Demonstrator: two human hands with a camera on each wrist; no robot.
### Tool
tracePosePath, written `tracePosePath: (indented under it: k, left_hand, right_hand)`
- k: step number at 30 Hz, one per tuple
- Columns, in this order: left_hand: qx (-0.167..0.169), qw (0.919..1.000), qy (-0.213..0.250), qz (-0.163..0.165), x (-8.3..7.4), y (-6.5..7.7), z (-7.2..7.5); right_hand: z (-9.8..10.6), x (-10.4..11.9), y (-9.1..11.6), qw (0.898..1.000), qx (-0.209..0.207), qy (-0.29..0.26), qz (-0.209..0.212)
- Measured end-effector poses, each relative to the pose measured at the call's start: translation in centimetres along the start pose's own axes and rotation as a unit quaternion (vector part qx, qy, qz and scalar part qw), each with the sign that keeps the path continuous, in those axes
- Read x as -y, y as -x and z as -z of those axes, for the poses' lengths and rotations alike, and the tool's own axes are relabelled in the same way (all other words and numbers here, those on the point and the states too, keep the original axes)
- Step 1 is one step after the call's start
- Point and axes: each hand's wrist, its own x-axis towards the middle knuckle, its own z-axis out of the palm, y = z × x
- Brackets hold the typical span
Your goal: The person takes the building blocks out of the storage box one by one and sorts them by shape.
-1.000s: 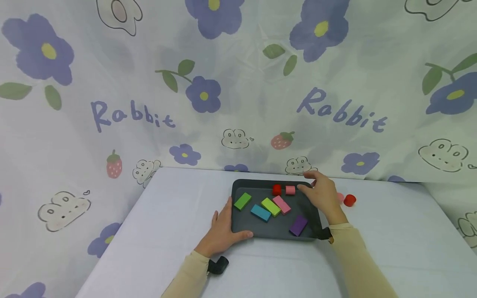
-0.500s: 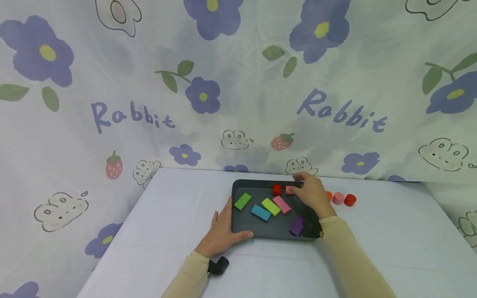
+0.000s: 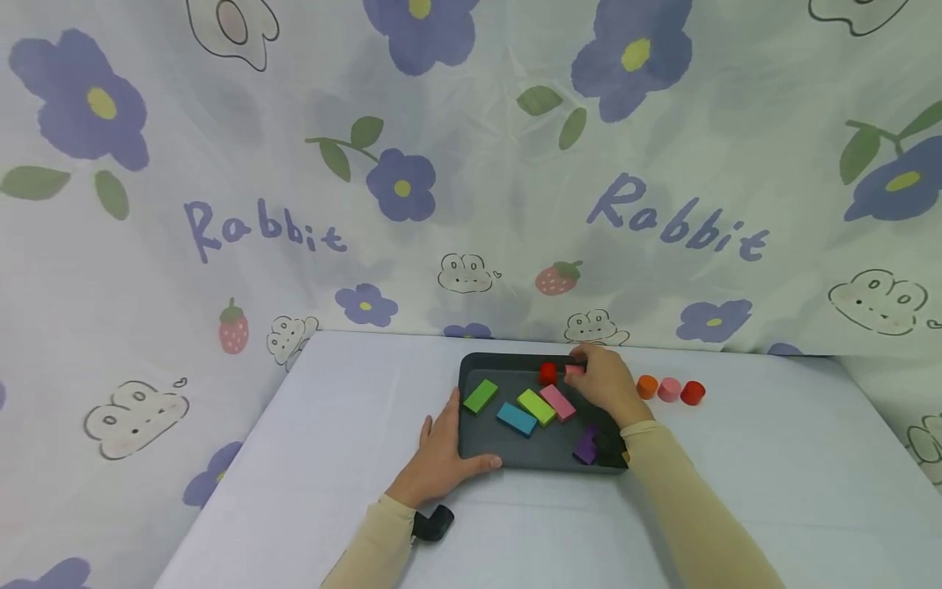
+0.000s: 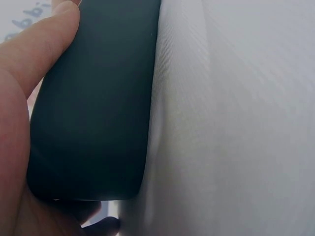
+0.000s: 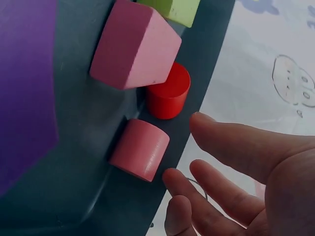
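pink woody-looking cylinder (image 5: 140,150): 1 o'clock in dark-grey plasticky rectangular tray (image 3: 515,452) | right hand (image 3: 607,383): fingers parted, nothing held | left hand (image 3: 436,460): braced, tray's 8 o'clock corner | prob light, stiff, rolly; best hold curved sides imo

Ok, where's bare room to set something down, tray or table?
Table: left of the left hand; right of the rightmost red cylinder. Tray: front-left floor, between blue block and front rim. Crowded: back right, with right hand close to pink cylinder beside the other red cylinder.

Pink cylinder (image 3: 574,370), in the head view, partly hidden behind the right hand (image 3: 607,381).
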Motion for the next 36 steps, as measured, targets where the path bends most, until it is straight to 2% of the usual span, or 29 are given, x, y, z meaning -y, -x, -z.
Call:
tracePosePath:
  k: [6,22,36]
  left_hand:
    - [0.0,1.0,0.002,-0.003,0.0,0.1,0.1]
    - [0.001,0.9999,0.002,-0.012,0.4,0.6,0.2]
    - [0.003,0.9999,0.002,-0.01,0.3,0.6,0.3]
  right_hand:
    - [-0.4,-0.2,0.2,1.0,0.01,0.024,-0.005]
    - [-1.4,0.1,0.8,0.995,0.027,0.091,0.02]
    - [-1.5,0.4,0.4,0.993,0.049,0.102,-0.018]
